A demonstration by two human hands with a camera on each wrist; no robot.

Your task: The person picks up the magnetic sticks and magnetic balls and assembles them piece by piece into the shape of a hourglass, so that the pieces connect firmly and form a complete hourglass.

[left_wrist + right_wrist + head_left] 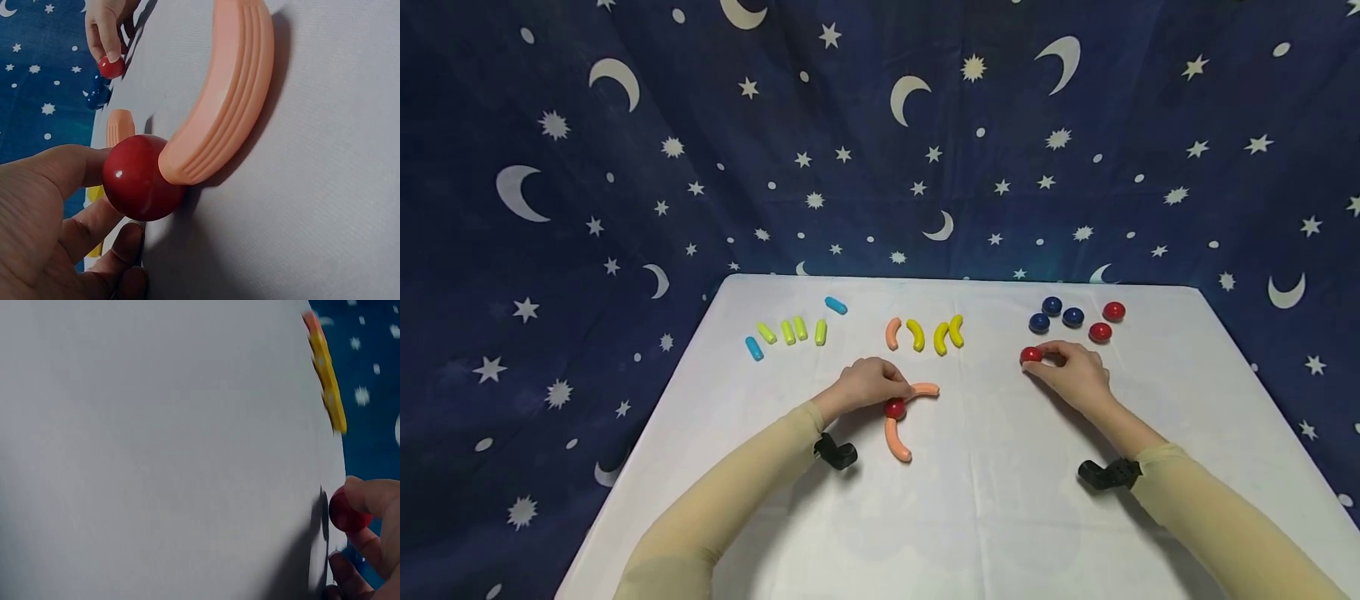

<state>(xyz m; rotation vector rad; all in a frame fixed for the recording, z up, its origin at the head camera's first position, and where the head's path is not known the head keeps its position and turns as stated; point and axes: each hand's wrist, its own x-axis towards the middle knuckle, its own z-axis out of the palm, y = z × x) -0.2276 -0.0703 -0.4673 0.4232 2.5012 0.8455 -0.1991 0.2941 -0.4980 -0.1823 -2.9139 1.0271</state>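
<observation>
My left hand (pixel 868 383) holds a glossy red ball (pixel 142 178) between thumb and fingers, close over the white table. Two curved orange pieces meet this ball: a grooved one (pixel 896 440) pointing toward me and another (pixel 926 389) extending right beside my fingertips. In the left wrist view, the ball partly hides the second piece (pixel 120 127). Farther right, my right hand (pixel 1075 375) pinches another red ball (pixel 1031 356) between thumb and fingertips. A shadow falls below that ball in the right wrist view, where the hand (pixel 375 525) appears at the right edge.
At the back left lie several light-green cylinders (pixel 801 328) and two blue ones (pixel 754 348). Curved yellow pieces (pixel 941 338) and one orange piece (pixel 892 333) rest mid-table. Dark blue balls (pixel 1072 317) and two red balls (pixel 1114 312) sit back right. A starry cloth (pixel 880 192) hangs behind.
</observation>
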